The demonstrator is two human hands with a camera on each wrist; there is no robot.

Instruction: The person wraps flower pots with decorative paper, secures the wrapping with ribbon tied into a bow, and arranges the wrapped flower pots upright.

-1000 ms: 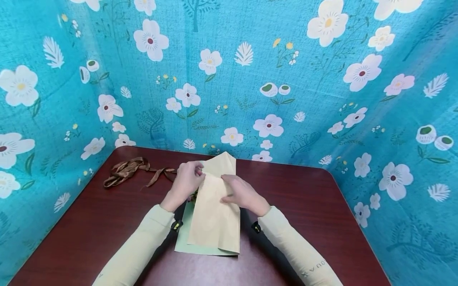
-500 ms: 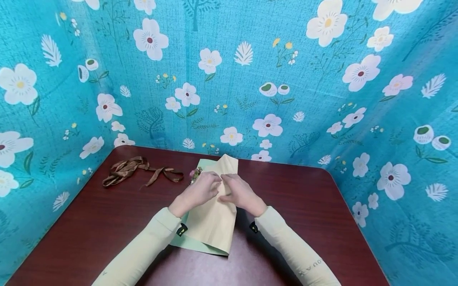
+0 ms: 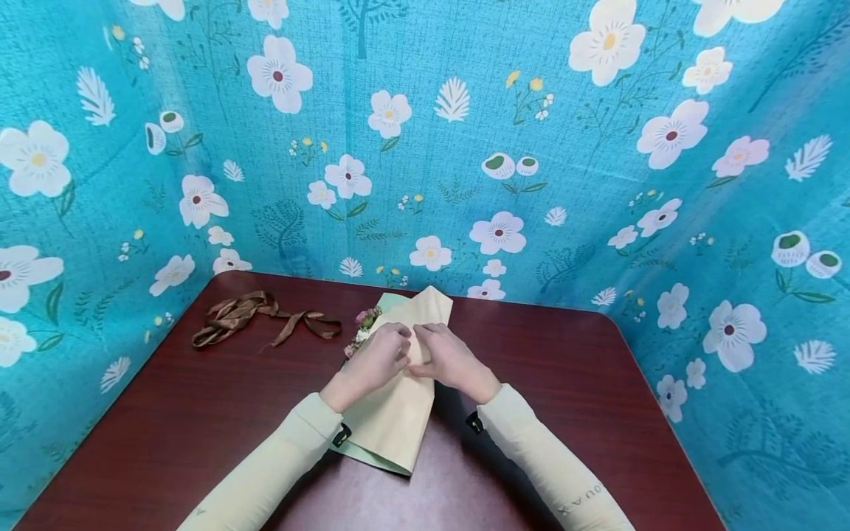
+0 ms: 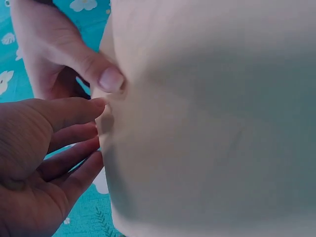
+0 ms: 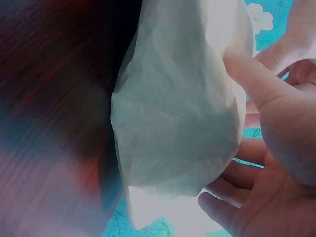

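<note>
A bouquet of small pink and white flowers [image 3: 361, 324] lies inside cream wrapping paper [image 3: 392, 424], its blooms showing at the left side. Green paper [image 3: 372, 459] peeks out beneath the cream sheet. With thumb and fingers, my left hand [image 3: 375, 359] pinches the cream paper near its middle. My right hand [image 3: 453, 361] grips the same paper just to the right, its thumb on the front and its fingers behind. The two hands nearly meet. In the right wrist view, the crumpled paper [image 5: 173, 113] bulges beside the hand. The stems are hidden.
A loose brown ribbon [image 3: 235, 317] lies crumpled at the back left of the dark red table [image 3: 531, 354]. A blue floral cloth [image 3: 425, 169] hangs around the table's back and sides.
My left hand has moved from the paper's upper left edge to its middle, close to the right hand, drawing the cream paper across. The flowers now show at the left; the lower end has swung left.
</note>
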